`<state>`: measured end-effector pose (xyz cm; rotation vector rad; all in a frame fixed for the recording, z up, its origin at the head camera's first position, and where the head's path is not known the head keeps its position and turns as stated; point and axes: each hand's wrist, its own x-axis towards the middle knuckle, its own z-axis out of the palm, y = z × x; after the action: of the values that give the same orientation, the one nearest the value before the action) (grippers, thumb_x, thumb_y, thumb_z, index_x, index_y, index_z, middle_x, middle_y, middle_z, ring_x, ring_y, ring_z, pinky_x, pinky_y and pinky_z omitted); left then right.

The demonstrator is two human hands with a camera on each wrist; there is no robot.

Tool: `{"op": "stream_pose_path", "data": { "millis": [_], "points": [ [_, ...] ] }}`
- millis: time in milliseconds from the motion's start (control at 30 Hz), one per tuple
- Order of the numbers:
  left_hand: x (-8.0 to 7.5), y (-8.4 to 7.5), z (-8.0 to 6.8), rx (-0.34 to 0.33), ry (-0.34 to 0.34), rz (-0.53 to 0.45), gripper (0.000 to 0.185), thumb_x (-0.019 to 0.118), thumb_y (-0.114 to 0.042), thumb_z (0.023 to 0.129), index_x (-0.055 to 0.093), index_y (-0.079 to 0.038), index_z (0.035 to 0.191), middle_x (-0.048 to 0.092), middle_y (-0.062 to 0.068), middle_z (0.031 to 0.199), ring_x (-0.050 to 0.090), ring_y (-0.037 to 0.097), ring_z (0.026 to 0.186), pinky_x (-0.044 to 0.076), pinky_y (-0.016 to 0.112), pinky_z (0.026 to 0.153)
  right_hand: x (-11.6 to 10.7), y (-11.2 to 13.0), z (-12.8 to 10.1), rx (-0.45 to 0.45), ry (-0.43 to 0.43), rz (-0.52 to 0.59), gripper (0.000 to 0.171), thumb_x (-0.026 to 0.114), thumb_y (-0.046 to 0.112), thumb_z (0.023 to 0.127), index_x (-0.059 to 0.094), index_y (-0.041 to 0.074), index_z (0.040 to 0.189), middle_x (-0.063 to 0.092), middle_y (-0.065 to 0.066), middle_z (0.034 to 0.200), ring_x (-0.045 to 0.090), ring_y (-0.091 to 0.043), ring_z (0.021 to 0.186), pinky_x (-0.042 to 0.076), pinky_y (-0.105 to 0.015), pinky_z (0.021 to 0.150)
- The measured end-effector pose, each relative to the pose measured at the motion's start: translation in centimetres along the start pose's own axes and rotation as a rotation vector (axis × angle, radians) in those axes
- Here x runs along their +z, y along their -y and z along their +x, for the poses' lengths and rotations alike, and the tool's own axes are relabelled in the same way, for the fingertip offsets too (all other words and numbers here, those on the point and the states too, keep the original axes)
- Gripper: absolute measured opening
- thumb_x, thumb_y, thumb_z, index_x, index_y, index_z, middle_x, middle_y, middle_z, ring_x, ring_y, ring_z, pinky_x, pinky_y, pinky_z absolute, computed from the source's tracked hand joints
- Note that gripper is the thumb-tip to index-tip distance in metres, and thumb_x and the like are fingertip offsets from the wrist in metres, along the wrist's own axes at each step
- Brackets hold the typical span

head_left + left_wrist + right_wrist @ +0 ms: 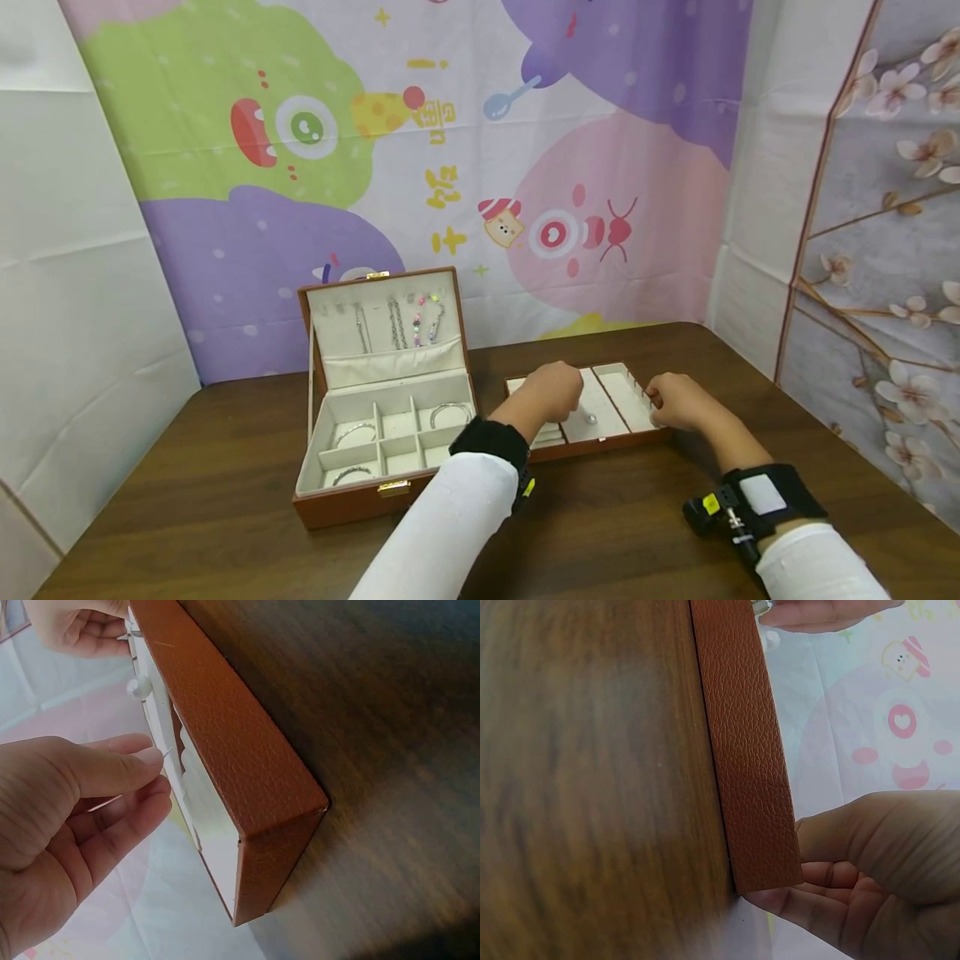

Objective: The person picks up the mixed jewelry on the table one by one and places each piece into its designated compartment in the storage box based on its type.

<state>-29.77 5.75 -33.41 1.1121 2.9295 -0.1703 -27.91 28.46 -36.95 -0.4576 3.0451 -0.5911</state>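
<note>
Head view high, facing down-forward at table (225, 500); wrist views close, sharing brown tray (240, 750).

An open jewellery box (386, 417) sits on the wooden table (225, 492), necklaces (397, 323) hanging in its lid, bangles (450, 411) in its compartments

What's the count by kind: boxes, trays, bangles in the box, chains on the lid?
Jewellery box: 1
Removable tray: 1
Bangles in the box compartments: 3
Chains hanging in the lid: about 4, small and hard to separate
Total: about 9
</note>
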Motion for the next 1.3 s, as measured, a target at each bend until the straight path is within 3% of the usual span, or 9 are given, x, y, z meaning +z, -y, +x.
{"op": "stream_pose_path", "data": {
  "millis": [433, 733, 1000, 1300],
  "points": [
    [0.2, -0.6, -0.3, -0.018, -0.012, 0.014, 0.012, 0.069, -0.014, 0.091, 0.069, -0.015, 0.079, 0.065, -0.006, 0.08, 0.062, 0.011, 0.082, 0.05, 0.023, 0.073, 0.1, 0.0, -0.1, -0.003, -0.002, -0.003, 0.032, 0.071, -0.001, 0.074, 0.061, -0.015, 0.101, 0.058, -0.01, 0.078, 0.054, -0.025, 0.072, 0.048, -0.04, 0.065],
    [0.5, -0.5, -0.7, -0.02, -0.038, -0.037, 0.013, 0.071, -0.012, 0.089, 0.071, -0.014, 0.076, 0.066, -0.005, 0.079, 0.061, 0.011, 0.082, 0.049, 0.022, 0.074, 0.3, 0.1, 0.0, 0.014, -0.004, 0.0, 0.034, 0.071, -0.001, 0.074, 0.061, -0.016, 0.103, 0.059, -0.011, 0.079, 0.054, -0.025, 0.073, 0.049, -0.041, 0.065],
    [0.7, -0.5, -0.9, -0.037, -0.035, -0.1, 0.008, 0.072, -0.008, 0.088, 0.075, -0.014, 0.084, 0.069, -0.005, 0.085, 0.061, 0.01, 0.082, 0.049, 0.021, 0.075, 0.1, 0.1, 0.0, 0.018, 0.001, -0.004, 0.034, 0.072, -0.001, 0.075, 0.061, -0.015, 0.103, 0.06, -0.012, 0.081, 0.055, -0.026, 0.074, 0.05, -0.041, 0.066],
    [1.0, -0.3, -1.1, -0.04, -0.06, -0.117, 0.018, 0.072, -0.004, 0.085, 0.077, -0.016, 0.097, 0.07, -0.007, 0.095, 0.063, 0.01, 0.093, 0.05, 0.021, 0.082, 0.1, 0.0, 0.0, -0.002, 0.004, -0.017, 0.034, 0.074, 0.001, 0.075, 0.062, -0.015, 0.102, 0.062, -0.013, 0.083, 0.059, -0.028, 0.077, 0.051, -0.044, 0.069]
  ]
}}
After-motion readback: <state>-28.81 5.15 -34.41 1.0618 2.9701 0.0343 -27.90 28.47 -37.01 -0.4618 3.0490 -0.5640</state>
